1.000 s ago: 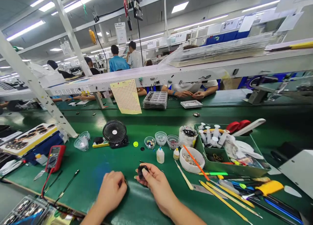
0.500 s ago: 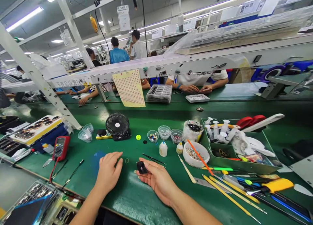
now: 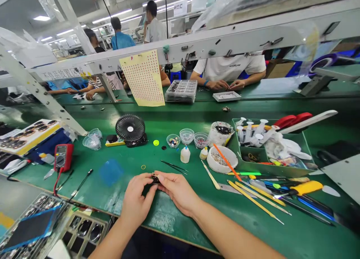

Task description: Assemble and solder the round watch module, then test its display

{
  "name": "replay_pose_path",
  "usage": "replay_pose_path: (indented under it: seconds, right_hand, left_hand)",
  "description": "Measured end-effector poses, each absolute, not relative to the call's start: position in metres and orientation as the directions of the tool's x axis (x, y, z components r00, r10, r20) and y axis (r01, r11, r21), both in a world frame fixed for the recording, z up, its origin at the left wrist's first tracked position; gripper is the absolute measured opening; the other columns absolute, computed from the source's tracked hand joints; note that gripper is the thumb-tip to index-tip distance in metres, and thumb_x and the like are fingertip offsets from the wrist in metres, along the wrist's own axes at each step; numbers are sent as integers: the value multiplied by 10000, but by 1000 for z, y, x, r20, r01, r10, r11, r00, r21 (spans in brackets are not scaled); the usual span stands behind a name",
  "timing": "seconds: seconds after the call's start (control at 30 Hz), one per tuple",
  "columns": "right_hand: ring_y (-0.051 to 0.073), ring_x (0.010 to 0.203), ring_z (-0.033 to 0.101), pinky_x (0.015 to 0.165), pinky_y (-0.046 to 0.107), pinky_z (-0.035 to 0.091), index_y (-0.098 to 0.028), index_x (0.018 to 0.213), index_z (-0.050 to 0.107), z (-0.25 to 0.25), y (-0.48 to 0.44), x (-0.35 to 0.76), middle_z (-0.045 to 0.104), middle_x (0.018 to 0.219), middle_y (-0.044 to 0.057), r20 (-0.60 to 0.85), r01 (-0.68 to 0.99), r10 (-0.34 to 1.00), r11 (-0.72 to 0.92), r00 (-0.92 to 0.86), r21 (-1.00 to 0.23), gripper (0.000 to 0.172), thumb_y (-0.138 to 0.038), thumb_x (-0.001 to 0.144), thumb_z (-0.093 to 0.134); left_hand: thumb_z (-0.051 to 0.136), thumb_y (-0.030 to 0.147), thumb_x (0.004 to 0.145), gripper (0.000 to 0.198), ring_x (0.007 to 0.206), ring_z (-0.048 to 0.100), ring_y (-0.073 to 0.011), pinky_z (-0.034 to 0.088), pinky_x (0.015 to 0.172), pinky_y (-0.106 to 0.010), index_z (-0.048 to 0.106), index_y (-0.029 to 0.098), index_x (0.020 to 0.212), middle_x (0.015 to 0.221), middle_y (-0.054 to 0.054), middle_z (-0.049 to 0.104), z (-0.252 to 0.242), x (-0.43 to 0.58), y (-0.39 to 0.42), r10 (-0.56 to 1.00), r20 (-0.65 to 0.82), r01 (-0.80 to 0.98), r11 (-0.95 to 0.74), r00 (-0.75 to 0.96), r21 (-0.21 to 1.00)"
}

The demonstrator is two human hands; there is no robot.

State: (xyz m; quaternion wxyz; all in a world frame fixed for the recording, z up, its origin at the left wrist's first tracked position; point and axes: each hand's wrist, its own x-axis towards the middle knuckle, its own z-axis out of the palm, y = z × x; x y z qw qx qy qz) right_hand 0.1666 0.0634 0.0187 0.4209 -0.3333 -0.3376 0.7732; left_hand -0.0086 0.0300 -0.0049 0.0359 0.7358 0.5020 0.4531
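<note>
Between the fingertips of both hands is a small dark part (image 3: pixel 155 179), square and black when its face showed; its exact kind I cannot tell. My right hand (image 3: pixel 178 191) grips it from the right, thumb on top. From the left, the fingers of my left hand (image 3: pixel 139 197) close on its other edge. A thin ring (image 3: pixel 143 167) lies on the green bench (image 3: pixel 165 229) just beyond my left fingers. Black tweezers (image 3: pixel 174 167) rest a little beyond my right hand. A clear blue film (image 3: pixel 111 172) is left of my left hand.
Beyond the hands stand a black fan (image 3: pixel 130 128), small clear cups (image 3: pixel 186 136), a glue bottle (image 3: pixel 185 154) and a white bowl (image 3: pixel 225 169). Several tools (image 3: pixel 254 199) and a green bin (image 3: pixel 272 169) fill the right. A red multimeter (image 3: pixel 63 157) stands left. A co-worker (image 3: pixel 230 71) sits opposite.
My left hand has moved right, from beside the ring to the dark part, and now holds it with my right hand. The part has been tilted. The camera view has dipped.
</note>
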Motion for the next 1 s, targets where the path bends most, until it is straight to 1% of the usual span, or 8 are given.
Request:
replay_pose_path:
  seconds: [0.1, 0.23, 0.37, 0.5, 0.57, 0.7, 0.87, 1.0]
  right_hand:
    - [321, 1222, 661, 1141, 520, 459, -178, 953, 863, 17, 63, 167, 766, 1234, 148, -228, -402, 882, -401, -413, -823, 563, -632, 629, 942]
    - [338, 1256, 651, 1147, 528, 461, -189, 1008, 860, 18, 63, 168, 769, 1249, 138, -210, -357, 885, -371, -416, -857, 579, -660, 673, 903]
    - [354, 1285, 642, 1173, 545, 433, -209, 1029, 860, 19, 64, 170, 778, 1242, 129, -197, -317, 894, -338, -403, -886, 587, -681, 681, 886]
    - [365, 1307, 629, 1201, 558, 392, -210, 988, 866, 18, 65, 170, 773, 1258, 131, -186, -295, 904, -311, -384, -904, 576, -698, 681, 875]
    - [361, 1258, 656, 1166, 565, 433, -209, 994, 865, 17, 65, 169, 773, 1252, 131, -201, -303, 895, -335, -398, -892, 589, -705, 676, 872]
    - [350, 1223, 666, 1107, 543, 493, -198, 979, 865, 17, 65, 167, 762, 1270, 134, -220, -306, 883, -363, -414, -880, 597, -716, 680, 863]
    - [363, 1236, 656, 1102, 539, 494, -208, 962, 868, 17, 65, 167, 770, 1255, 124, -226, -295, 885, -361, -406, -884, 603, -732, 664, 859]
    - [373, 1261, 650, 1101, 533, 498, -209, 978, 867, 18, 65, 168, 773, 1254, 120, -212, -290, 889, -345, -405, -893, 617, -744, 670, 848]
  left_hand:
    - [654, 285, 970, 59, 1054, 716, -230, 586, 929, -392, 669, 231, 988, 1082, -83, 751, -6, -6, 25, 797, 602, 690, -463, 49, 557]
    - [627, 274, 982, 48, 1013, 713, -210, 583, 889, -357, 649, 232, 976, 1042, -70, 745, -5, -3, 20, 849, 527, 638, -426, 37, 641]
    - [631, 310, 983, 93, 963, 723, -208, 588, 870, -346, 668, 225, 988, 1005, -62, 762, -2, -1, 17, 899, 438, 596, -364, 24, 716]
    - [631, 331, 992, 166, 874, 721, -191, 598, 803, -320, 708, 225, 1094, 972, -50, 766, 3, -2, 16, 929, 368, 585, -325, 49, 743]
    - [618, 293, 1003, 167, 960, 731, -199, 597, 864, -336, 711, 237, 1130, 1046, -60, 776, 3, -3, 16, 899, 430, 599, -390, 84, 699]
    - [621, 189, 989, 176, 1144, 711, -224, 564, 998, -395, 688, 242, 1143, 1207, -83, 765, 2, -4, 14, 774, 613, 680, -535, 156, 502]
    - [621, 145, 980, 194, 1140, 710, -226, 561, 990, -410, 654, 238, 1147, 1232, -89, 762, 1, -3, 14, 724, 646, 735, -570, 240, 366]
    - [614, 138, 977, 194, 1137, 707, -237, 559, 986, -424, 647, 235, 1141, 1223, -98, 759, 1, -2, 15, 713, 655, 748, -572, 249, 337]
